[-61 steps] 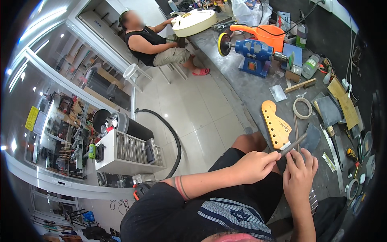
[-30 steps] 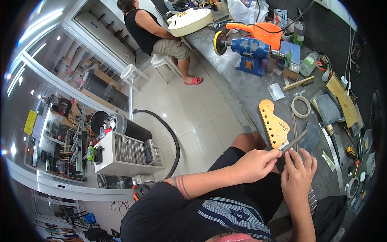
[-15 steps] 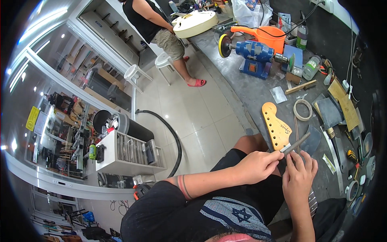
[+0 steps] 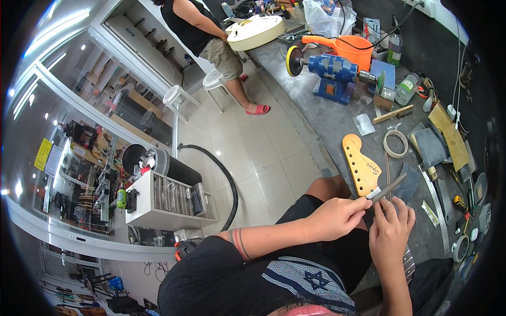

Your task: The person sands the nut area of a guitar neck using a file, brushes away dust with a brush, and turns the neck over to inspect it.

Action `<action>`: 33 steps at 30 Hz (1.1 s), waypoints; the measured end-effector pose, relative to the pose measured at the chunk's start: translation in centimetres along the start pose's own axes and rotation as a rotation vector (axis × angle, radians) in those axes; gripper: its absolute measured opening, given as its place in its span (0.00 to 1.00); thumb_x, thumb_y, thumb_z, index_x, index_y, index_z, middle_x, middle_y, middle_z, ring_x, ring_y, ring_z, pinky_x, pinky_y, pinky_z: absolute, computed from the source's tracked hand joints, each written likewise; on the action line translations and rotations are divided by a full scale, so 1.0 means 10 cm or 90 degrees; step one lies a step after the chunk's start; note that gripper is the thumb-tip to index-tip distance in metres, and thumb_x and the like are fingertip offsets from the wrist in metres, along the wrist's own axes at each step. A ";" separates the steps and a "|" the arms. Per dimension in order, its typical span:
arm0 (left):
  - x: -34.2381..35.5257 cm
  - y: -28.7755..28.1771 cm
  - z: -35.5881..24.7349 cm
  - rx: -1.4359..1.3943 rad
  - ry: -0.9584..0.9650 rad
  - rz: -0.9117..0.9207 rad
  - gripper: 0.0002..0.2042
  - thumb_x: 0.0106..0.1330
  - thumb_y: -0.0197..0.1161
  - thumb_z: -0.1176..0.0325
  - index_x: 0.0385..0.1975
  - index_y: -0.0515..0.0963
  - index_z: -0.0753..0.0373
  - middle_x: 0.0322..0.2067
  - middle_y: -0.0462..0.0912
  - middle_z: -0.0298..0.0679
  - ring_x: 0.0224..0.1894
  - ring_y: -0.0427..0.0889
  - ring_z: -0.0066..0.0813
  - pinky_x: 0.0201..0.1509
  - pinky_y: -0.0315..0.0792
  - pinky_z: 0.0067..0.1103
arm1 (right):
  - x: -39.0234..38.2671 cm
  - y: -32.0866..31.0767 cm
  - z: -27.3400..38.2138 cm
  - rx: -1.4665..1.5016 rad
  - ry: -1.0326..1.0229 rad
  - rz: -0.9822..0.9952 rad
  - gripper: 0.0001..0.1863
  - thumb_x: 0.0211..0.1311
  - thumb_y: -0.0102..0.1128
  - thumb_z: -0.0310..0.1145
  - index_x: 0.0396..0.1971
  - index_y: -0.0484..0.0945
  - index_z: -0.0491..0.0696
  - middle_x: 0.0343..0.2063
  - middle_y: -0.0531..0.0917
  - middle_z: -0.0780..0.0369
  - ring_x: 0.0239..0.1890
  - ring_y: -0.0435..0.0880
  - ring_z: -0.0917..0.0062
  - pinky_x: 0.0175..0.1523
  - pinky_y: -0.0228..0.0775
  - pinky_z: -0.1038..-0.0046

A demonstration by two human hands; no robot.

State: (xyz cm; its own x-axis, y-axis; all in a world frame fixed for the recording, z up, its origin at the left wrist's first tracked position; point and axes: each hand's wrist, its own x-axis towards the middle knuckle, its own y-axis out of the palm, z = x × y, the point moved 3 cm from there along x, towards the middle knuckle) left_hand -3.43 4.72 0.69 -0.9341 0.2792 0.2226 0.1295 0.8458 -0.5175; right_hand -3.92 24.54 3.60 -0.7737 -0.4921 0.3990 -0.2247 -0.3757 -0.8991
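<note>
A guitar neck lies at the bench edge, its pale wooden headstock (image 4: 360, 163) pointing away from me, with a row of tuner holes. Across the neck just below the headstock lies a narrow dark-grey file (image 4: 389, 188), slanting up to the right. My left hand (image 4: 341, 216) is closed, pinching the file's near-left end. Over the neck rests my right hand (image 4: 391, 227), its fingers curled and fingertips against the file's near side. The hand hides the upper neck; a few frets show beside my right wrist.
Beyond the headstock stand a blue bench grinder (image 4: 332, 73) and an orange bucket (image 4: 356, 50). A tape roll (image 4: 395, 144), a steel ruler (image 4: 435, 205) and hand tools lie on the right. At the back, a person (image 4: 211, 42) stands by a cream guitar body (image 4: 256, 31). A black hose (image 4: 226, 174) curves over the floor.
The file has shifted very slightly along its slant. Both hands keep almost the same place and grip.
</note>
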 end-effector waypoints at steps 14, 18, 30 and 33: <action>0.00 -0.01 -0.01 0.002 0.017 -0.015 0.14 0.82 0.64 0.73 0.63 0.82 0.66 0.39 0.93 0.55 0.38 0.94 0.56 0.42 0.85 0.42 | -0.01 0.03 -0.01 0.004 -0.001 -0.001 0.23 0.63 0.72 0.22 0.59 0.91 0.39 0.62 0.88 0.57 0.74 0.77 0.56 0.80 0.60 0.45; -0.01 -0.01 -0.01 0.005 0.031 -0.028 0.14 0.82 0.64 0.73 0.63 0.82 0.66 0.39 0.93 0.54 0.38 0.94 0.56 0.41 0.85 0.42 | 0.00 0.01 0.00 0.007 -0.003 0.000 0.23 0.62 0.72 0.22 0.59 0.91 0.39 0.62 0.88 0.57 0.74 0.77 0.56 0.80 0.60 0.45; -0.02 0.02 -0.01 0.003 0.012 -0.010 0.13 0.83 0.63 0.72 0.62 0.81 0.67 0.40 0.93 0.54 0.39 0.94 0.56 0.42 0.84 0.42 | -0.02 0.01 -0.01 0.002 -0.003 0.002 0.23 0.62 0.72 0.23 0.59 0.91 0.39 0.62 0.87 0.58 0.74 0.77 0.57 0.81 0.59 0.45; -0.01 0.02 -0.02 -0.005 0.008 0.003 0.13 0.83 0.62 0.72 0.62 0.81 0.67 0.40 0.93 0.54 0.39 0.94 0.56 0.42 0.84 0.42 | -0.02 0.02 -0.01 -0.002 0.000 0.004 0.24 0.62 0.72 0.23 0.59 0.90 0.40 0.63 0.87 0.58 0.74 0.77 0.57 0.81 0.59 0.45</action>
State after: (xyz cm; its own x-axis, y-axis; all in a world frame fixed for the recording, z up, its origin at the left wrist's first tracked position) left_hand -3.21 4.97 0.72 -0.9294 0.2881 0.2307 0.1357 0.8480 -0.5123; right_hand -3.91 24.65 3.33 -0.7747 -0.4947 0.3939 -0.2220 -0.3704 -0.9019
